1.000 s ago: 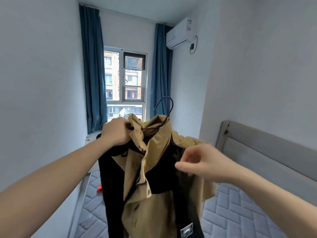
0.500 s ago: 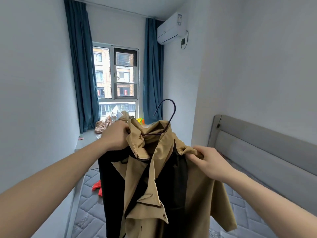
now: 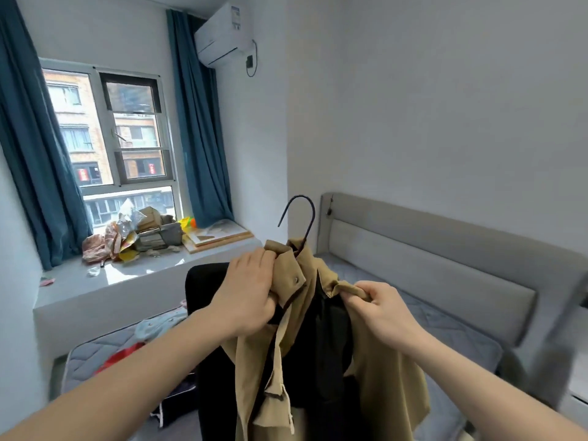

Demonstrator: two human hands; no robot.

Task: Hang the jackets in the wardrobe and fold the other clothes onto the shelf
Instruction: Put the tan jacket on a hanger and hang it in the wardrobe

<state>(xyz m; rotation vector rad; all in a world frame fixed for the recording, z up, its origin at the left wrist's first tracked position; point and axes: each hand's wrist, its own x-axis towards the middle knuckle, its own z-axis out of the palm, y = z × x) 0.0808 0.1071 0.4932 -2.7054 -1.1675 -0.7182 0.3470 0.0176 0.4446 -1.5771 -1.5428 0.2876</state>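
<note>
the jacket (image 3: 375, 370), tan with black panels, hangs in mid-air in front of the person, above the bed (image 3: 445, 332), already threaded on a dark hanger (image 3: 304, 218) whose hook stands up free above the collar. the left hand (image 3: 245, 297) has its grip curled round the collar and the left shoulder of the garment, seemingly holding the hanger through the cloth, though the fingers are mostly hidden behind the hand. the right hand (image 3: 385, 310) has its grip pinching a bunched fold of tan fabric at the right shoulder, as if settling it on the hanger arm. judged from this, the step in hand is dressing the jacket on the hanger; the collar is rumpled and the front falls open, so it looks not quite seated. hanging it is not yet done, and no wardrobe or shelf is in view. other clothes (image 3: 156, 326), pale blue, red and dark pieces, lie unfolded on the mattress at lower left, so most of the task seems left to do. for room: the padded headboard (image 3: 429, 265) runs along the right, near the jacket's far side, and a wall rises just behind it; the window ledge (image 3: 105, 288) with its clutter closes the far end, with a wall tight on the left. the free hook has open air round it, and the clear way out appears to be back toward the viewer.
</note>
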